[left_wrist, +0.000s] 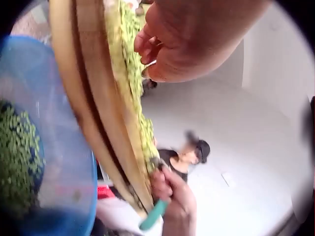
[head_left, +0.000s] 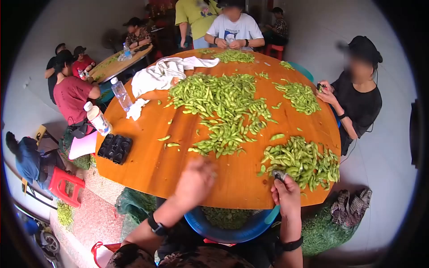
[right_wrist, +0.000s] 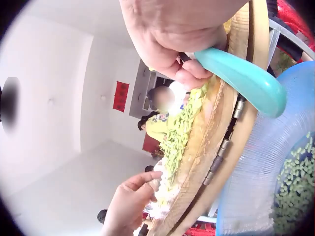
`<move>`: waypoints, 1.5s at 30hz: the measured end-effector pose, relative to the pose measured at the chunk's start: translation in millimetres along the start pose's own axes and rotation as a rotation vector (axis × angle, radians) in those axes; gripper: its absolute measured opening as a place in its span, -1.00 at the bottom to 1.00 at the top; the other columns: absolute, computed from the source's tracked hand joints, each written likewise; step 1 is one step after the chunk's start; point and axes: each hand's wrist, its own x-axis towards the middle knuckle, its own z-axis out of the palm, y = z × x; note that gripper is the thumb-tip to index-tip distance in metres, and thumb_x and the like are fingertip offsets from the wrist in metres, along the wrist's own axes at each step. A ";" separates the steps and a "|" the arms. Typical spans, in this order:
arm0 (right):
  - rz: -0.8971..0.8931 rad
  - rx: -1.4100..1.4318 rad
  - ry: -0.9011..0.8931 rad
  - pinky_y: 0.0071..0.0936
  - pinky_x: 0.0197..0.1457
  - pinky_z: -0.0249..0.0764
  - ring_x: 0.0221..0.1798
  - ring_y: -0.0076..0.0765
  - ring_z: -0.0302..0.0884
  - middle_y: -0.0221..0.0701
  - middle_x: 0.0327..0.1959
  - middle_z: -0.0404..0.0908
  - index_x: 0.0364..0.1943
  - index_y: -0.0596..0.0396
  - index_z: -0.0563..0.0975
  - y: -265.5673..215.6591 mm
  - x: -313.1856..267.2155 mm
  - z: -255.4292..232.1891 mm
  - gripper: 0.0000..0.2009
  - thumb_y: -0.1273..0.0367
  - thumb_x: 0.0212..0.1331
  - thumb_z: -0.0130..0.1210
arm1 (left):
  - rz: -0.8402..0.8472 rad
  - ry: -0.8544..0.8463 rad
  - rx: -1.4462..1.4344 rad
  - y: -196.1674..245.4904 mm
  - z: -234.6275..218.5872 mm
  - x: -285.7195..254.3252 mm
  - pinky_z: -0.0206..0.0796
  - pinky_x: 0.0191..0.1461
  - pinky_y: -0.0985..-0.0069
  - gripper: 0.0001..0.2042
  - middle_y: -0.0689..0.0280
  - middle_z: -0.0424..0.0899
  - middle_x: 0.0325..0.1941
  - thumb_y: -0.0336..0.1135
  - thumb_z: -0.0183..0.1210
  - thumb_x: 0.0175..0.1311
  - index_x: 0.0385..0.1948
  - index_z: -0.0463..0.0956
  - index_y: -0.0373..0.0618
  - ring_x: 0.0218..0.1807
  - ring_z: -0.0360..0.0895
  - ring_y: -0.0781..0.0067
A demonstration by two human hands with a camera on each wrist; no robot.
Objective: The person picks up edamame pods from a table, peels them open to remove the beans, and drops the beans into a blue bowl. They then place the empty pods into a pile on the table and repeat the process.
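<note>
In the head view my left hand (head_left: 195, 178), blurred, is above the table's front part with its fingers bent. Thumb and fingertips come close together in the left wrist view; whether they pinch something small, I cannot tell. My right hand (head_left: 286, 196) grips a teal-handled tool (right_wrist: 241, 81) by the near edge. The tool's dark and metal head (head_left: 279, 174) shows at the thumb, beside a pile of green soybean pods (head_left: 304, 163). A larger pod heap (head_left: 219, 105) covers the middle of the wooden table (head_left: 147, 156). Below the edge stands a blue basin (left_wrist: 54, 88) with shelled beans (left_wrist: 19, 152).
At the table's left are a black plastic tray (head_left: 115, 149), two bottles and a white cloth (head_left: 158, 76). A person (head_left: 362, 94) sits on the right with another pod pile (head_left: 300, 96); others are at the far side. A filled net bag (head_left: 328, 234) lies at lower right.
</note>
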 end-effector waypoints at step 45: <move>-0.016 -0.208 -0.308 -0.66 -0.58 0.37 -0.63 -0.69 0.41 -0.51 -0.56 0.52 -0.17 0.18 0.51 -12.9 -36.6 55.9 -0.85 0.40 0.30 0.03 | -0.099 -0.092 -0.403 47.1 30.3 -6.4 0.47 -0.24 0.45 -0.64 0.11 0.62 -0.33 -0.59 0.18 0.10 0.00 0.53 -0.20 -0.34 0.62 0.19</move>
